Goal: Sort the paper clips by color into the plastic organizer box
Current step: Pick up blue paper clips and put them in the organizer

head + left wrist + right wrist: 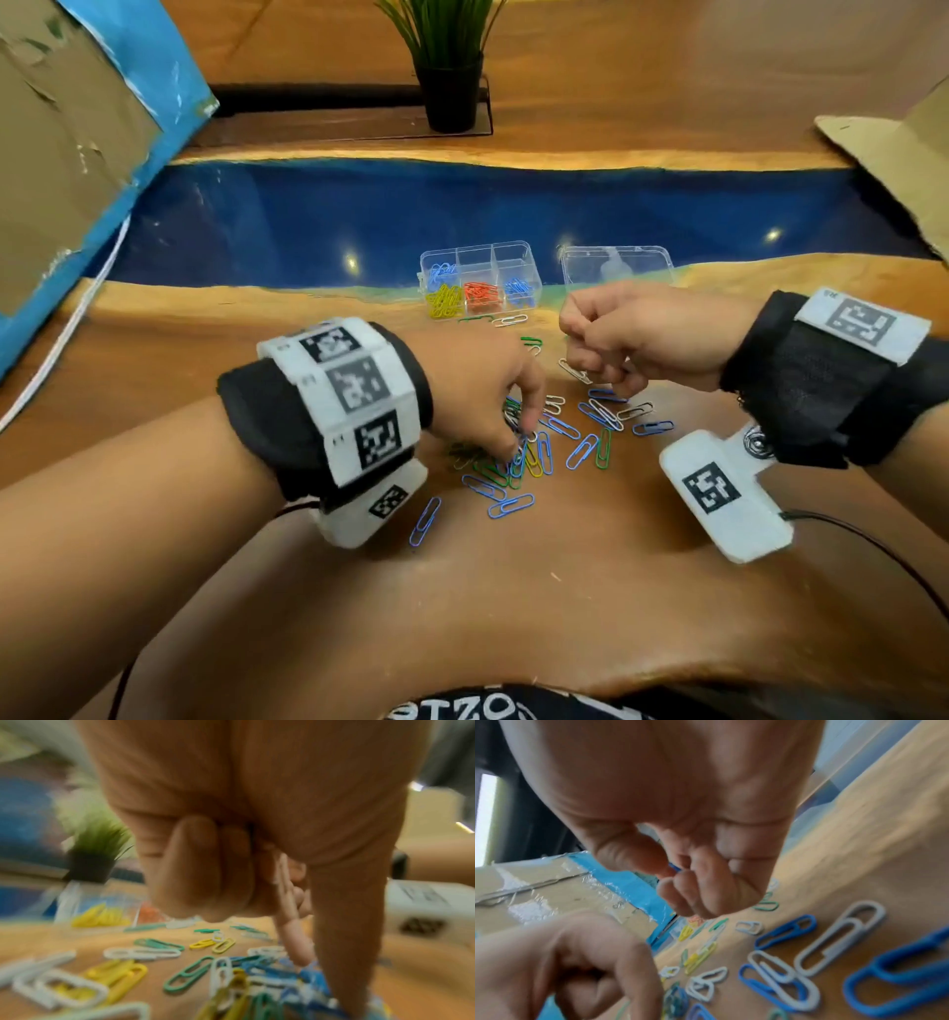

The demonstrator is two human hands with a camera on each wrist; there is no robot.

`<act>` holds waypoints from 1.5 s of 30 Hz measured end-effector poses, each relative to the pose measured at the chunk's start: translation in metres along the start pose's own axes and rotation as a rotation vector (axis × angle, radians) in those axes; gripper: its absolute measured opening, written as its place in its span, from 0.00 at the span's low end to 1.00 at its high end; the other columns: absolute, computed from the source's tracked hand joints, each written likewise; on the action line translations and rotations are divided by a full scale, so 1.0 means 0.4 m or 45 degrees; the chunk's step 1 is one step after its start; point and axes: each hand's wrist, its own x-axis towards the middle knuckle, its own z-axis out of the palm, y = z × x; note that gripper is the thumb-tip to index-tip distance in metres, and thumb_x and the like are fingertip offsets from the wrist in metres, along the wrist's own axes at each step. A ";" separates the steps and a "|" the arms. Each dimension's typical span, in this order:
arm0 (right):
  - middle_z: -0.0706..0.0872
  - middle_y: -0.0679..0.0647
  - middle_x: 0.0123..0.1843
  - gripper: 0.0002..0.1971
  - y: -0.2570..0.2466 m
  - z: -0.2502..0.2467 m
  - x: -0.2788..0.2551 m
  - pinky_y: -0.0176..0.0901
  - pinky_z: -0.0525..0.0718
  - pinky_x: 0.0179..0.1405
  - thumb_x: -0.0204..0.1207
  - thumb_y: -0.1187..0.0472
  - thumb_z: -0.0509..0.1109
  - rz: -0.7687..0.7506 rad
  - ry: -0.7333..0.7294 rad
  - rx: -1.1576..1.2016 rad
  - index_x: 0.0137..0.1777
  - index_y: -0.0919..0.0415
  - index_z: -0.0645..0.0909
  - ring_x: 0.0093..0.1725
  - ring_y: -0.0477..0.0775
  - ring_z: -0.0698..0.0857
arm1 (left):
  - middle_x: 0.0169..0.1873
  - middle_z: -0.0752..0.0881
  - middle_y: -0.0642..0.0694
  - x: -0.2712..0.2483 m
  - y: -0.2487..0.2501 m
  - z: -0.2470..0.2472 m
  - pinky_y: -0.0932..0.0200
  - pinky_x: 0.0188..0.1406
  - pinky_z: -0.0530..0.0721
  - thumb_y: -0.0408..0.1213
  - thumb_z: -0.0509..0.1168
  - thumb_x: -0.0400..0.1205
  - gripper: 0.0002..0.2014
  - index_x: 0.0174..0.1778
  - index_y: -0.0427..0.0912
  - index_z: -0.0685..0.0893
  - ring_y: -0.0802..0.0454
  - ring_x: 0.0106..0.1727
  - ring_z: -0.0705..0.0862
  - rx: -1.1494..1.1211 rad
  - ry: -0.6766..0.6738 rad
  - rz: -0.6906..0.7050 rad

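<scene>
A clear organizer box (529,257) stands at the far side of the wooden table, with yellow, red and blue clips in its front compartments. Loose paper clips (580,452), blue, green, white and yellow, lie scattered between my hands. My left hand (516,449) reaches down into the pile, thumb and forefinger (352,953) closing on a blue clip (311,977), the other fingers curled. My right hand (580,354) hovers over the clips near the box, fingers curled. In the right wrist view this right hand (672,874) pinches a blue clip (676,866).
The box's clear lid (616,264) lies right of the organizer. A potted plant (447,77) stands at the back. A taped cardboard box (67,154) is on the left, more cardboard (893,154) on the right. A white cable (77,318) runs along the left.
</scene>
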 end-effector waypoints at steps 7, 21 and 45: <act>0.79 0.46 0.31 0.06 0.014 0.058 -0.019 0.35 0.72 0.30 0.70 0.52 0.71 -0.090 0.140 -1.305 0.36 0.51 0.80 0.34 0.47 0.77 | 0.22 0.72 0.56 0.013 0.018 0.009 0.61 0.35 0.73 0.44 0.72 0.72 0.07 0.45 0.54 0.87 0.59 0.28 0.72 0.180 -0.012 0.105; 0.84 0.54 0.39 0.11 0.006 0.095 -0.015 0.44 0.81 0.41 0.70 0.51 0.69 -0.136 0.179 -1.481 0.42 0.59 0.83 0.44 0.57 0.83 | 0.21 0.72 0.44 -0.018 -0.043 -0.008 0.67 0.19 0.69 0.34 0.65 0.80 0.06 0.40 0.35 0.82 0.54 0.18 0.68 -0.827 -0.079 -0.115; 0.75 0.56 0.26 0.04 -0.011 0.011 0.019 0.31 0.65 0.16 0.62 0.69 0.58 0.076 -0.125 0.014 0.31 0.61 0.67 0.20 0.48 0.69 | 0.23 0.71 0.45 -0.001 -0.088 -0.008 0.74 0.13 0.60 0.30 0.45 0.73 0.12 0.29 0.39 0.71 0.55 0.18 0.65 -1.883 0.037 -0.227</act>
